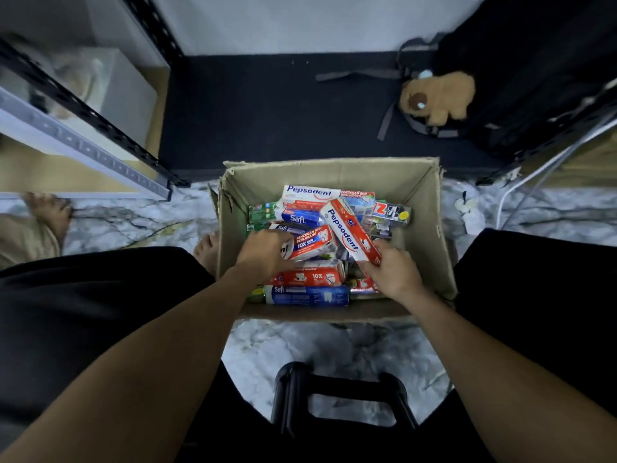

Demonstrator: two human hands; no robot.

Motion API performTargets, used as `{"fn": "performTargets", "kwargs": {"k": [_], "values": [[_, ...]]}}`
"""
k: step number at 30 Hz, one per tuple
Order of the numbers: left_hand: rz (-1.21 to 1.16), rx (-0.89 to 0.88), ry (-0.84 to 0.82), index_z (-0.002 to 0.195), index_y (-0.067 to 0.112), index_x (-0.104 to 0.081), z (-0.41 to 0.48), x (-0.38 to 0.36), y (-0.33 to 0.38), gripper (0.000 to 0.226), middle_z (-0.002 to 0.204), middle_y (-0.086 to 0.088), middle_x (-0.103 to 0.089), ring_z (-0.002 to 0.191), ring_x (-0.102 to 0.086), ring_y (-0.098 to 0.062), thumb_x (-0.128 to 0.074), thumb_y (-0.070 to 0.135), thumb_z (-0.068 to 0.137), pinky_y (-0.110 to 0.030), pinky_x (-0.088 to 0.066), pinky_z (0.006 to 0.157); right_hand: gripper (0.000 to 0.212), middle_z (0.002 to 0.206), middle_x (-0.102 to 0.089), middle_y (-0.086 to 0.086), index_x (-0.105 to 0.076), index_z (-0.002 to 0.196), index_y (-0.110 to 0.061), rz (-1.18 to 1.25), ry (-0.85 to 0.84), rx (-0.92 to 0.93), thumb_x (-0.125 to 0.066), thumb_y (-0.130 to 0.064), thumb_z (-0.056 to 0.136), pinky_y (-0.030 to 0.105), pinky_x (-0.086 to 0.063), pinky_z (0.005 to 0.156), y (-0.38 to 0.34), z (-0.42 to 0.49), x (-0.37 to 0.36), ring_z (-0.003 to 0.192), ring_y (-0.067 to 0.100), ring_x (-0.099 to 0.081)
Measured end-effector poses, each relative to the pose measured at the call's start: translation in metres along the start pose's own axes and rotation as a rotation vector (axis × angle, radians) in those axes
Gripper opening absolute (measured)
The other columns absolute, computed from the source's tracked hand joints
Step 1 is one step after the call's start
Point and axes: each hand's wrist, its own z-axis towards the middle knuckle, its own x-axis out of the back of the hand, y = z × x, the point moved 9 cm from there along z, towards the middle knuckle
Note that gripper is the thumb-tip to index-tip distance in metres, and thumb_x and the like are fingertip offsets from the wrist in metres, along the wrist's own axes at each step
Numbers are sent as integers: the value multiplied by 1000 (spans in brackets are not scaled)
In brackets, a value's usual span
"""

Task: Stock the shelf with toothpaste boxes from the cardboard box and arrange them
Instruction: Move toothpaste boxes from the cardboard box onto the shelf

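Note:
An open cardboard box [424, 195] stands on the floor between my knees, filled with several toothpaste boxes in red, blue and green. My right hand [394, 272] grips the near end of a red and white Pepsodent box [347, 228], which tilts up out of the pile. My left hand [263, 252] reaches into the left side of the carton and grips the end of another red Pepsodent box [310, 243] lying there. A blue Safi box [307, 295] lies along the near wall. The metal shelf [83, 142] stands at the left.
A black stool frame [340, 396] sits under me on the marble-patterned floor. A dark mat with a brown plush toy [437, 95] and a black bag lies beyond the carton. Another person's bare foot [50, 208] shows at the left. White cables run at the right.

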Motion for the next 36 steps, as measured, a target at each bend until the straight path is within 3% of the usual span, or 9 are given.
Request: {"fn": "performTargets", "kwargs": {"k": [4, 8, 11, 16, 22, 26, 30, 36], "values": [[-14, 4, 115, 129, 20, -61, -14, 41, 26, 56, 121, -4, -69, 102, -66, -20, -80, 34, 78, -36, -53, 93, 37, 102, -74, 5, -62, 119, -21, 12, 114, 16, -71, -36, 86, 35, -57, 77, -5, -21, 39, 89, 27, -70], [-9, -19, 213, 133, 26, -55, -33, 86, 52, 59, 119, -1, -68, 101, -64, -20, -79, 35, 79, -40, -54, 91, 32, 91, -73, 0, -62, 119, -18, 47, 224, 99, -68, -32, 91, 22, -43, 52, -26, -43, 85, 67, 15, -65], [22, -107, 299, 133, 27, -56, -53, 132, 76, 59, 115, -1, -69, 98, -63, -17, -78, 39, 79, -39, -53, 91, 36, 97, -73, 1, -59, 123, -19, 56, 329, 197, -67, -33, 91, 23, -43, 57, -53, -66, 128, 76, 20, -67], [142, -321, 565, 123, 22, -65, -101, 232, 118, 50, 106, -1, -72, 89, -61, -22, -76, 40, 78, -39, -48, 80, 41, 111, -71, 3, -57, 125, -20, 45, 536, 394, -68, -33, 88, 35, -54, 80, -105, -109, 212, 94, 25, -68], [247, -512, 846, 125, 25, -63, -162, 352, 159, 51, 99, 1, -71, 85, -60, -24, -58, 49, 80, -40, -49, 74, 39, 113, -67, 0, -57, 126, -21, 83, 744, 619, -65, -36, 91, 35, -52, 82, -179, -168, 315, 96, 20, -64], [317, -546, 1013, 136, 26, -57, -193, 422, 179, 56, 110, 6, -68, 88, -52, -18, -57, 51, 86, -41, -44, 76, 40, 118, -64, -1, -54, 128, -21, 51, 880, 765, -62, -39, 93, 37, -50, 86, -231, -200, 377, 101, 18, -61], [435, -563, 1164, 139, 22, -53, -211, 480, 196, 55, 118, 0, -66, 90, -52, -25, -59, 44, 89, -37, -33, 73, 41, 123, -60, 1, -51, 131, -19, -26, 1013, 843, -58, -38, 96, 39, -48, 89, -274, -212, 432, 108, 21, -58], [588, -369, 1080, 142, 29, -44, -177, 538, 200, 49, 129, 0, -58, 105, -48, -27, -50, 48, 97, -39, -24, 79, 40, 124, -56, 8, -49, 133, -19, -248, 975, 707, -57, -35, 96, 47, -48, 90, -323, -157, 487, 113, 36, -52]]}}
